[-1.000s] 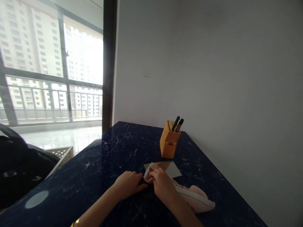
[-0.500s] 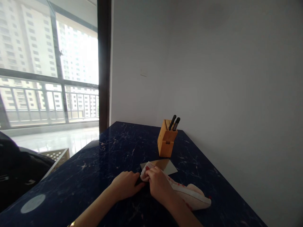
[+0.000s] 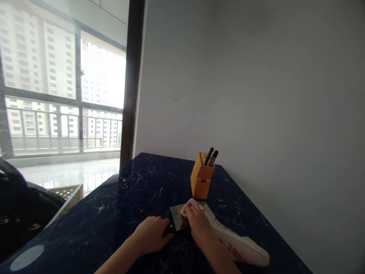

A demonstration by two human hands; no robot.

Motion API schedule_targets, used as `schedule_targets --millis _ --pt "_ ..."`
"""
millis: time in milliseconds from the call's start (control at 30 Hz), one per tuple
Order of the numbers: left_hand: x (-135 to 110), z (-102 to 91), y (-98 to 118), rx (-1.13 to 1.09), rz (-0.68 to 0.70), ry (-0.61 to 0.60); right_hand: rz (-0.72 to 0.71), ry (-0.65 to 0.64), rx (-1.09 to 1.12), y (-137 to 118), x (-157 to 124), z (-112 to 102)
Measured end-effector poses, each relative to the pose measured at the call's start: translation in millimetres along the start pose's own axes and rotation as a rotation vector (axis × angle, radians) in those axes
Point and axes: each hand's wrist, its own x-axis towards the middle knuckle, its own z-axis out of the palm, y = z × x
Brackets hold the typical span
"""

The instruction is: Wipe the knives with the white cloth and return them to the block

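My left hand [image 3: 152,233] is closed around the black handle of a cleaver [image 3: 176,216], whose broad shiny blade lies low over the table, pointing right. With bent fingers, my right hand [image 3: 196,219] presses a white cloth with red marks [image 3: 239,243] onto the blade's upper face. The cloth's loose end trails to the right under my forearm. Part of the blade is hidden by the cloth and my right hand. Just beyond the blade, a wooden knife block [image 3: 201,180] stands upright with two black-handled knives [image 3: 211,156] in its slots.
The dark blue marbled table [image 3: 148,182] runs back to the grey wall [image 3: 270,114]. A pale round patch [image 3: 27,258] marks its left front. Beside the table are a black bag-like object [image 3: 25,205] and a perforated light-coloured chair or crate [image 3: 71,194]. A large window is at left.
My right hand has slid the cloth rightward along the blade, baring the part near the handle. My left hand keeps its hold. The camera view has shifted slightly.
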Motion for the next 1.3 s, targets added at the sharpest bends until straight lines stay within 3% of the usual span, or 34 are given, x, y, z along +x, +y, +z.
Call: schedule_targets --millis 133,333,533,800,1033,1200,1300 --pt "0 2.4 -1 -0.002 -0.001 0.006 -0.057 -0.012 -0.011 -15 2 11" --pt "0 2.5 -1 -0.023 -0.013 -0.002 -0.065 0.008 0.077 2 7 14" --pt "1 5.0 -2 -0.001 -0.006 0.009 -0.219 -0.035 0.177 -13 8 19" --pt "1 7.5 -5 0.009 0.034 0.038 -0.132 0.054 0.246 -7 11 11" --pt "1 5.1 -7 0.006 0.039 0.024 -0.189 -0.043 0.229 -14 -7 -5" --pt "1 4.6 -6 -0.028 0.051 0.021 -0.147 0.031 0.216 -20 -9 -4" --pt "1 5.3 -6 -0.052 0.032 0.008 -0.167 -0.005 0.170 -23 -12 -5"
